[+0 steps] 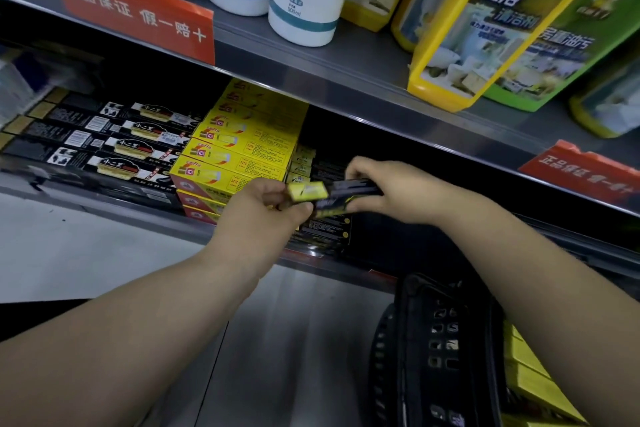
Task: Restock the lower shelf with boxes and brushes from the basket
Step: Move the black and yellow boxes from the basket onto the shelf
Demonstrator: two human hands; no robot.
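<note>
- The black boxes [104, 146] with white labels lie in flat rows far to the left of the yellow stack [235, 156]. They sit well apart from both hands, so I judge them safe unless a forearm sweeps wide on the way out.
- The yellow stack itself stands just left of the gap being filled, its front corner close to the left hand [266, 204]. A knuckle nudge there could slide the top boxes forward over the lower shelf [104, 211] edge.
- The left hand pinches the yellow end of the black-and-yellow box [332, 194], just right of the yellow stack, fingers curled round that end. The hold looks like a fingertip one, and a slip would drop that end onto the pile below.
- The right hand [377, 191] grips the far, dark end of the same box, further right of the stack, thumb under and fingers over. The box is blurred, so how level it is I cannot tell; pushed in crooked, it may jam against its neighbours.
- Matching dark boxes [322, 236] are piled under the held one, right of the stack's base; a hard set-down could shove them back or askew.
- The basket [433, 340] stands below and right of the stack, more yellow boxes [530, 385] showing beside it. A withdrawing right elbow could knock it.
</note>
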